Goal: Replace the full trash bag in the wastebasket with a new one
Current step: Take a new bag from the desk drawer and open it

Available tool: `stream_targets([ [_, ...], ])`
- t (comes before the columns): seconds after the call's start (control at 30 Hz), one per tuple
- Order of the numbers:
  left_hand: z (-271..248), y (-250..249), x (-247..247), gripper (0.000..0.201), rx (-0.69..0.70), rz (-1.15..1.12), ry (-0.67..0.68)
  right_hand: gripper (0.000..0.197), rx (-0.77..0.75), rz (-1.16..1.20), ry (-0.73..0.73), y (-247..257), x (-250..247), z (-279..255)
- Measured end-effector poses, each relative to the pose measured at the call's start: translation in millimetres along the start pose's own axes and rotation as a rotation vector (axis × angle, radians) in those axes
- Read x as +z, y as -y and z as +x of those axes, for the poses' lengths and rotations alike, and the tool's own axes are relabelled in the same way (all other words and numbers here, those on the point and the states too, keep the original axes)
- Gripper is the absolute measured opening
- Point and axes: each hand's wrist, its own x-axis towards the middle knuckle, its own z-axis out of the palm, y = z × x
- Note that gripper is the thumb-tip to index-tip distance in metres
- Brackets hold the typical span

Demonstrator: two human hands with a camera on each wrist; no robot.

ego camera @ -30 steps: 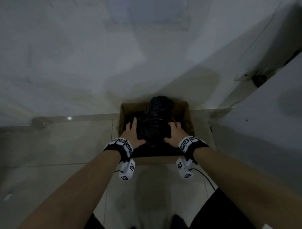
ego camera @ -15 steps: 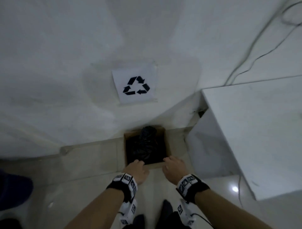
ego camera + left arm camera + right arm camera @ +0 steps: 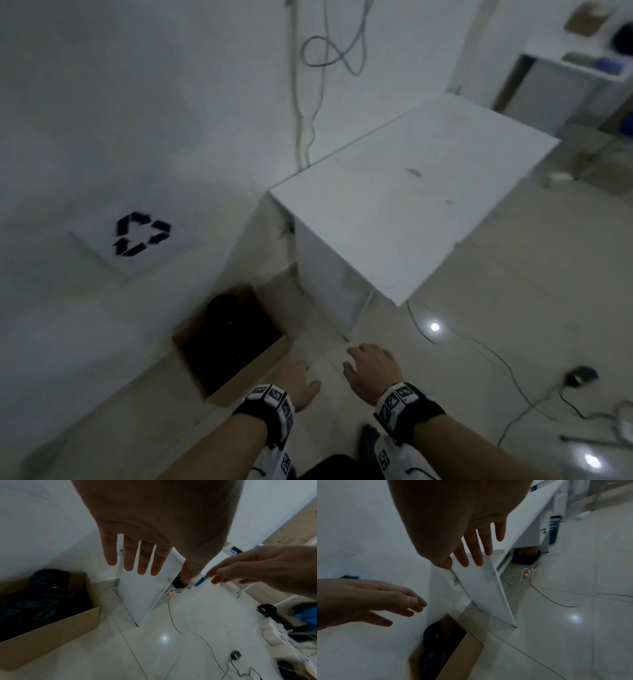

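Head view: cardboard box on the floor against the wall, full black bag inside, ahead and left of both hands; left hand nearer, right hand farther right. Left wrist view: fingers spread, released, empty; bag down left. Right wrist view: released too, grasping nothing; box below.

Two hands are seen: one left hand and one right hand. One box is seen, with one black bag inside. One white table and one sign are counted.
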Motion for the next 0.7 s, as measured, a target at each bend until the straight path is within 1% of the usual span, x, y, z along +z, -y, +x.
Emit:
stream_targets([
  [0.1,17.4,-50.7,6.9,0.068,0.026,0.096,0.034,0.048,0.106,0.044,-0.012,-56.5,1.5,-17.9],
  [0.2,40.1,-111.6,18.9,0.073,0.049,0.192,0.063,0.049,0.191,0.097,-0.018,-122.6,1.1,-30.2],
  [0.33,72.6,-217.8,30.5,0.068,0.087,0.307,0.083,0.049,0.263,0.14,-0.029,-229.4,-12.6,-40.0],
  [0.47,105.8,-330.9,43.8,0.063,0.122,0.298,0.146,0.049,0.324,0.153,-0.044,-340.7,-38.4,-50.5],
  [0.57,135.6,-397.8,48.9,0.064,0.148,0.311,0.167,0.049,0.349,0.149,-0.046,-411.1,-59.6,-47.2],
  [0.7,179.8,-462.4,42.5,0.064,0.146,0.362,0.171,0.049,0.361,0.146,-0.042,-482.7,-89.0,-21.6],
])
